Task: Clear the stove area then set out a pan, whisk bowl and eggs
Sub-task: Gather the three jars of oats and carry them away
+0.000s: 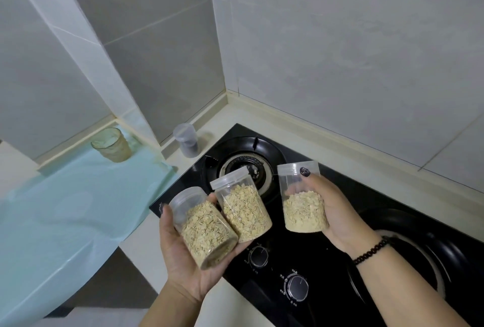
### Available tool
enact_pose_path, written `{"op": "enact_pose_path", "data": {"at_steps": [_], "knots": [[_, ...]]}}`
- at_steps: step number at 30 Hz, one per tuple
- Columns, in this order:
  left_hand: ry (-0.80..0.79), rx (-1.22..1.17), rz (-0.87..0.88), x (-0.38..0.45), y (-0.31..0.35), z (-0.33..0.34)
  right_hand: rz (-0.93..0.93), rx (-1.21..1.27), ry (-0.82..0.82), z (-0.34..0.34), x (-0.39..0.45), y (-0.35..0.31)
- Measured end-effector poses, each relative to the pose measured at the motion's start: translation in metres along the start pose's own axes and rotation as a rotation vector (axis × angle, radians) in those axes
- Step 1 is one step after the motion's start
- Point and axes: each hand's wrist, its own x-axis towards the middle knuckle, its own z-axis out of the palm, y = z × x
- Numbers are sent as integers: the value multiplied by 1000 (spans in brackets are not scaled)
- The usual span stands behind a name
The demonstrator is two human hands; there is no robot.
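- A pale surface ran along grey wall tiles into a corner and carried a black gas stove; a green glass and a small lidded jar stood near the wall.
- The left hand gripped two oat jars, lids tilted up-left, above the stove's left edge.
- The right hand gripped a third oat jar, upright above the stove.
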Motion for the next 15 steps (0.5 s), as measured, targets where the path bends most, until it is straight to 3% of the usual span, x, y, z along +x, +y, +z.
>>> {"op": "enact_pose_path", "data": {"at_steps": [15], "knots": [[111,-75,384,-168,75,-27,34,-166,-384,196,-28,18]]}}
